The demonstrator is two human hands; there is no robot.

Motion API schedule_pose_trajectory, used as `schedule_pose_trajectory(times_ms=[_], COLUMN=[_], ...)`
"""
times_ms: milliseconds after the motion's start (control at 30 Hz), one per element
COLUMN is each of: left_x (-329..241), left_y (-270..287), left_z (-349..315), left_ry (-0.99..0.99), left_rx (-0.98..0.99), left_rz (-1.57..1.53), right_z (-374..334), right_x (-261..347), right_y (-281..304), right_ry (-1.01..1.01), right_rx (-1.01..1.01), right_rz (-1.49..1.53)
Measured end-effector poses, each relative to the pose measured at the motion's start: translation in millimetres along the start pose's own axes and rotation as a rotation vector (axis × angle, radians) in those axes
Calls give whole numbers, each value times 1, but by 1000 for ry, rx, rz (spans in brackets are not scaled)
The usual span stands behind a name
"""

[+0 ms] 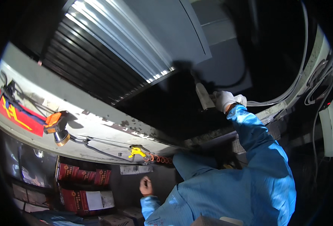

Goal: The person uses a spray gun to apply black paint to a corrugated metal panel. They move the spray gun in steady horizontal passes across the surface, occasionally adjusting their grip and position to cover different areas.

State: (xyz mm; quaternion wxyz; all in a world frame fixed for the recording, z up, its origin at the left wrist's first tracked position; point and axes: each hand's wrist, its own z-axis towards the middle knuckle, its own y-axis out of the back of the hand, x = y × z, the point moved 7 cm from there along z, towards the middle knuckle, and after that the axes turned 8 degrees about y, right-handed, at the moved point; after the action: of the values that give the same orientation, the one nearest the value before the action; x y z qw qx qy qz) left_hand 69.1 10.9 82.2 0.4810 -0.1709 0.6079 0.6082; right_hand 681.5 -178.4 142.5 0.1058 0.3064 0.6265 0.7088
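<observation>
A dim workspace surrounds a dark recess [159, 116], bordered by a pale metal frame [64, 98] with chipped paint. Light falls across a ribbed metal panel [98, 60] and a smooth grey panel [166, 26] above the recess, while grey cables [296, 81] curve down its right side. On the frame's near side are an orange-and-black lamp [56, 127] and a yellow air blow gun [137, 151] beside an orange coiled hose [162, 160]; red printed boxes [86, 176] stand lower left.

The person's right hand [226, 101], in a white glove, is closed around a pale, flat-sided hand tool [204, 96]. The tool lies over the recess, its narrow end pointing up toward the grey panel; its exact kind cannot be told, nor whether it touches anything. The bare left hand [146, 186] is low and well apart from it, fingers curled; whether it holds anything cannot be told.

The work appears to be under way, since the tool is in hand at the recess. No finished portion can be made out, and shadow hides how much is left.
</observation>
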Motion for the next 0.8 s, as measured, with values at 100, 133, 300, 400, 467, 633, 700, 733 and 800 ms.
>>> schedule_pose_trajectory(times_ms=[100, 133, 300, 400, 467, 633, 700, 733, 800], left_x=[-147, -220, -393, -454, -472, -455, -440, -440, -458], left_y=[50, 56, 67, 34, 13, 5, 16, 17, 2], left_z=[52, 59, 72, 91, 106, 128, 147, 153, 151], left_ry=[-152, -246, -737, -819, -761, -742, -641, -646, -808], left_rx=[-201, -229, -492, -607, -684, -675, -606, -585, -554], left_rz=[-25, -17, 56, 237, 321, -95, -230, -259, -276], right_z=[-33, -42, -69, -81, -83, -93, -94, -94, -97], right_x=[-21, -29, -48, -53, -52, -44, -48, -46, -37], right_y=[-24, -32, -65, -91, -82, -73, -89, -90, -83], right_ry=[-100, -117, -158, -134, -189, -166, -147, -179, -157], right_rx=[-12, 15, 112, 151, 165, 38, 75, 106, 110], right_rz=[148, 163, 148, 143, 162, 176, 74, 3, -41])
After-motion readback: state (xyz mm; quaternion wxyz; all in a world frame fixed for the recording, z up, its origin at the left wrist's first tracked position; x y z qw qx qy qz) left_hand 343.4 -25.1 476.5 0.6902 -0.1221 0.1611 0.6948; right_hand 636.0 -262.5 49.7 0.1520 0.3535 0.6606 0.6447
